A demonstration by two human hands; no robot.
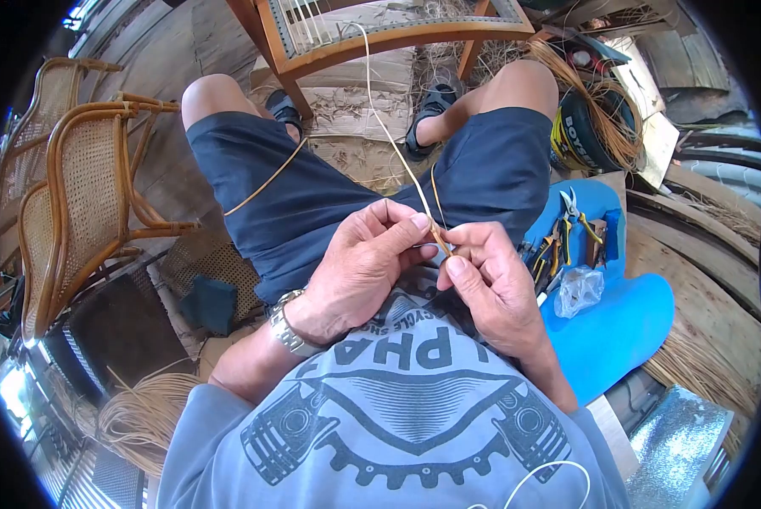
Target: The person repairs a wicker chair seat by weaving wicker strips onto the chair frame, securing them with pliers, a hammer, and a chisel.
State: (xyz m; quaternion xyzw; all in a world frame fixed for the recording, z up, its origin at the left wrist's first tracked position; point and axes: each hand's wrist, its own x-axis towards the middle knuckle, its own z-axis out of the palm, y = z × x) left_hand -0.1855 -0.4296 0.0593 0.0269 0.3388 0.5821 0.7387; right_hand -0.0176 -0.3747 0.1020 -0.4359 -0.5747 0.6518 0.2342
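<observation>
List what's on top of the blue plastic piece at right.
On the blue plastic piece: open-bladed cutters, other yellow-handled tools, and a crumpled clear plastic bag. Whatever lies directly beneath the tools can't be seen.

Cane strand [368,76]: smooth, faintly glossy plant fibre. Chair frame [397,48]: varnished wood, satin sheen. Rattan chair [92,170]: glossy poles, woven cane panels. Moulded blue piece [626,314]: smooth plastic. Bag [579,291]: clear, crinkled plastic. Wristwatch [284,332]: shiny metal links. T-shirt [414,416]: matt printed cloth. Shorts [503,161]: matt cloth. Sheet [680,437]: shiny, crinkled foil.

Cane-backed chairs [88,174], grey-brown floor [168,55], bright light [14,394] at left
</observation>
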